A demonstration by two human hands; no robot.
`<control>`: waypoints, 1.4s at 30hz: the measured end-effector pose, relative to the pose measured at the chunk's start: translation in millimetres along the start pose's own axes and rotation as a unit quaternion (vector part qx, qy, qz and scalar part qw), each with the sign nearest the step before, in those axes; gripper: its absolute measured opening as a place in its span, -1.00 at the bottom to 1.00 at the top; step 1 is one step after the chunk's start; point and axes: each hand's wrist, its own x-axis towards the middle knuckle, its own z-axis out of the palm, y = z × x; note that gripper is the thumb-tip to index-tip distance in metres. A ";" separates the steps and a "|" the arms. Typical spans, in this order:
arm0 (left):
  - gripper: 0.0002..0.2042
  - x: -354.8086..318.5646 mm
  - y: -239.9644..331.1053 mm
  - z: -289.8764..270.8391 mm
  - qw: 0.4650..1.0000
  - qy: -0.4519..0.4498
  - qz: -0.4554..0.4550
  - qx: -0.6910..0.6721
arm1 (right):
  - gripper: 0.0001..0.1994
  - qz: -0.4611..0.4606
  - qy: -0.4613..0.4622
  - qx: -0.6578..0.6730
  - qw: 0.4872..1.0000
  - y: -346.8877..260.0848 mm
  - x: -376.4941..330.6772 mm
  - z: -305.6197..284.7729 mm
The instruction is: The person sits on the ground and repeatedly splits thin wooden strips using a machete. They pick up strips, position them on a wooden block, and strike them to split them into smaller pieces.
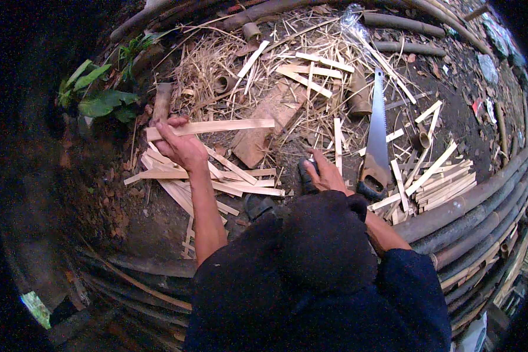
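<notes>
My left hand [183, 148] is closed round one end of a flat, pale bamboo strip [234, 125], whose other end points right over a wooden block [253, 146]. Below that hand lies a loose heap of similar bamboo strips [240, 186]. My right hand [328, 172] is low near the middle, its fingers curled in beside a dark object [307, 173]. What those fingers hold is too dark and hidden to make out. To the right of this hand, a handsaw [376, 138] lies on the ground, its handle toward me.
Stacked bamboo poles [463, 214] curve along the right side. A pile of cut strips [449, 185] lies beside them. Thin shavings [202, 70] and short bamboo tubes [224, 84] cover the ground ahead. A leafy green plant [102, 102] grows at the left.
</notes>
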 end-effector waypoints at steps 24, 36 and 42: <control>-0.59 -55.7 31.1 33.2 0.994 0.097 0.039 -0.024 | -0.56 -0.017 -0.056 -0.043 0.997 -6.0 53.2 3.6; -0.62 -46.4 21.5 47.0 0.994 0.058 0.046 -0.084 | -0.58 0.014 -0.008 -0.088 0.996 64.8 54.4 25.2; -0.61 -34.9 34.2 54.4 0.996 0.078 0.042 -0.007 | -0.62 0.012 -0.069 0.013 0.997 -12.7 38.7 3.3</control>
